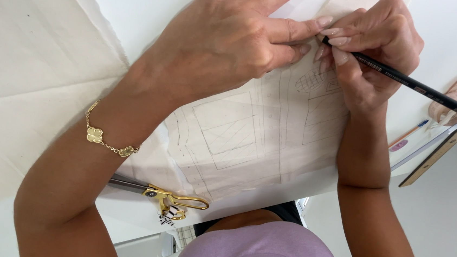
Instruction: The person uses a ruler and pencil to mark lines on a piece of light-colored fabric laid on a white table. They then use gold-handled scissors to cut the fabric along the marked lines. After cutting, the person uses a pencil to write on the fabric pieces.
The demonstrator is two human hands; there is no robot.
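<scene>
White tabletop [156, 8] bore sketched tracing paper [249, 141]; left hand [230, 36] pressed it flat, fingers extended, while right hand [370, 52] pinched a black pencil [406, 82].

light: bright, even, daylight-like
shadows: soft, faint under forearms
glare: white desk [453, 32] near blown out at 1 o'clock
focus: sharp centre; lilac top [262, 251] at 6 o'clock soft

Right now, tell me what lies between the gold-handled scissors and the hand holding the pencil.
In the head view, the translucent paper with pencilled rectangles and lines spans that stretch, from the scissors up to the right hand holding the pencil. Nothing else sits there.
</scene>
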